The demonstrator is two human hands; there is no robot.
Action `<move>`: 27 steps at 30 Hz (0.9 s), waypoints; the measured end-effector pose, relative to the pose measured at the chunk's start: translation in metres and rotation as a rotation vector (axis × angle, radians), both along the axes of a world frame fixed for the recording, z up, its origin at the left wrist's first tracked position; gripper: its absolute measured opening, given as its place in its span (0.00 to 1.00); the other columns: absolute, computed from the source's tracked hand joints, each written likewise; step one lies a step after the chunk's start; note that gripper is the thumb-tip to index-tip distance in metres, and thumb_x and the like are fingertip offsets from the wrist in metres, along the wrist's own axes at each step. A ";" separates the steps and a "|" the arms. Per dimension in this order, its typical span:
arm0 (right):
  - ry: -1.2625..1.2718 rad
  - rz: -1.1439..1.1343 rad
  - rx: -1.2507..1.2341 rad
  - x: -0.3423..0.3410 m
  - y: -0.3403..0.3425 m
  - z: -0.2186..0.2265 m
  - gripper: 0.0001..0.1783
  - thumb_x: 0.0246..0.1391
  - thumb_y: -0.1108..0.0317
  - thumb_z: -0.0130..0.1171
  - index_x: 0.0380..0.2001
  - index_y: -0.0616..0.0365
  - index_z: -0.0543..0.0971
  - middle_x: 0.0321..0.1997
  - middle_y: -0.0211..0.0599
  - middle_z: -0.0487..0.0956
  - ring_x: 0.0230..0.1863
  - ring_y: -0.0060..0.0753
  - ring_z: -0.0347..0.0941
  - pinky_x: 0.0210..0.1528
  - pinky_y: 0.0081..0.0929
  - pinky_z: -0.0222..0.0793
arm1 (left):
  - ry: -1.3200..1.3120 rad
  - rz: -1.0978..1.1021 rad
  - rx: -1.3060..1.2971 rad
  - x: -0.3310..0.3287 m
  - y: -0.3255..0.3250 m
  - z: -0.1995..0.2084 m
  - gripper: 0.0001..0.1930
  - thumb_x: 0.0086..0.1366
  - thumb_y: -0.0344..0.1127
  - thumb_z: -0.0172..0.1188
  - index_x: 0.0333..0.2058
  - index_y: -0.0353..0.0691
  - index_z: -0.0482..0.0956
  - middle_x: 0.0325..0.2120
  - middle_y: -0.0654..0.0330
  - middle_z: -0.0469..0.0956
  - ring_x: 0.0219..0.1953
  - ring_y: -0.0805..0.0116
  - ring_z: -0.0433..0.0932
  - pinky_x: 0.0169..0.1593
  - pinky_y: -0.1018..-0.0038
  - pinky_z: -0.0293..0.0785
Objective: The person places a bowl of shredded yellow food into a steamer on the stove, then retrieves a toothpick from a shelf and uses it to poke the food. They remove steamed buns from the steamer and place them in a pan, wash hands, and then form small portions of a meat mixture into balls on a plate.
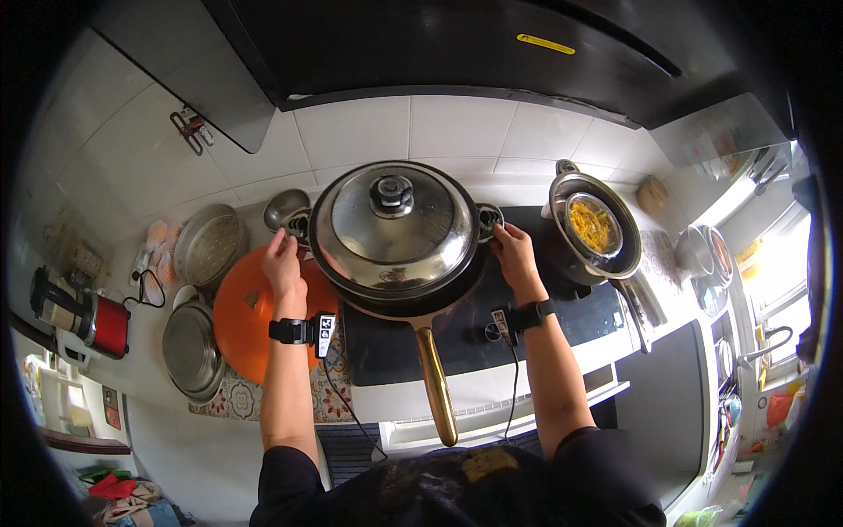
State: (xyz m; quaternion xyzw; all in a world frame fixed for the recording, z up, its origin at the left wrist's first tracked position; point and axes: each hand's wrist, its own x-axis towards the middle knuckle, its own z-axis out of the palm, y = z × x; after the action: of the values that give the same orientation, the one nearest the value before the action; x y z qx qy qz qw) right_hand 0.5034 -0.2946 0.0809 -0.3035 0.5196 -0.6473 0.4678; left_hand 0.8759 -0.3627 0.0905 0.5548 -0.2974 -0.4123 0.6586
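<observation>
Cooktop [562, 329] was the reference surface. Lidded pot [386, 259] was positioned over the left rear part of the cooktop; the cover was in place, and the two-handed grip was judged complete. Frying pan [411, 309] sat beneath the pot on the cooktop's left half, its gold handle [436, 386] projecting past the cooktop's front edge. Whether the pot's base rested on the pan could not be told; the pot hid the contact. Left hand [284, 274], at the cooktop's left edge, had thumb and fingers clamped on the left side handle [299, 228]. Right hand [516, 255], above the cooktop's middle, was likewise clamped on the right side handle [489, 220]. Release of both was judged the part left.

Clearances: tiled wall [360, 132] limited travel behind the cooktop. Open room lay at the cooktop's front right. Orange cover [241, 307] crowded the cooktop's left edge. Long-handled pot [631, 220], with yellow food [590, 225] inside its rim, occupied the cooktop's right rear.
</observation>
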 end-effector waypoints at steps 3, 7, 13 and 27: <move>0.026 0.023 -0.017 0.005 0.002 0.018 0.11 0.59 0.68 0.53 0.41 0.63 0.77 0.31 0.23 0.76 0.27 0.15 0.66 0.30 0.15 0.63 | 0.015 0.043 -0.054 0.004 0.005 0.014 0.17 0.60 0.24 0.59 0.49 0.36 0.76 0.45 0.58 0.76 0.44 0.71 0.73 0.49 0.76 0.69; 0.009 0.007 -0.075 0.010 0.016 0.054 0.09 0.59 0.68 0.53 0.37 0.62 0.78 0.28 0.21 0.73 0.27 0.14 0.64 0.30 0.15 0.61 | 0.016 0.016 -0.208 0.019 0.024 0.042 0.18 0.58 0.23 0.60 0.49 0.35 0.75 0.48 0.55 0.75 0.47 0.68 0.73 0.51 0.73 0.69; -0.031 0.173 -0.135 0.004 0.064 0.113 0.08 0.60 0.67 0.53 0.32 0.61 0.76 0.24 0.20 0.70 0.23 0.12 0.62 0.26 0.10 0.60 | 0.135 -0.155 -0.297 0.039 0.109 0.103 0.18 0.62 0.26 0.57 0.51 0.36 0.73 0.38 0.60 0.75 0.37 0.71 0.75 0.40 0.74 0.74; -0.086 0.210 -0.171 -0.134 0.244 0.166 0.10 0.60 0.66 0.53 0.30 0.64 0.75 0.22 0.25 0.69 0.21 0.15 0.61 0.24 0.12 0.57 | -0.052 -0.254 -0.367 -0.075 0.328 0.172 0.21 0.66 0.33 0.52 0.56 0.30 0.67 0.48 0.57 0.73 0.46 0.69 0.73 0.52 0.75 0.70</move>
State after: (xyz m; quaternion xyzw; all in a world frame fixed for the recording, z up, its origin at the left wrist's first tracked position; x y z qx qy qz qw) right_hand 0.3692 -0.0503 0.2470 -0.3669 0.4075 -0.6489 0.5275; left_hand 0.8012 -0.0344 0.2624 0.3941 -0.4516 -0.4164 0.6836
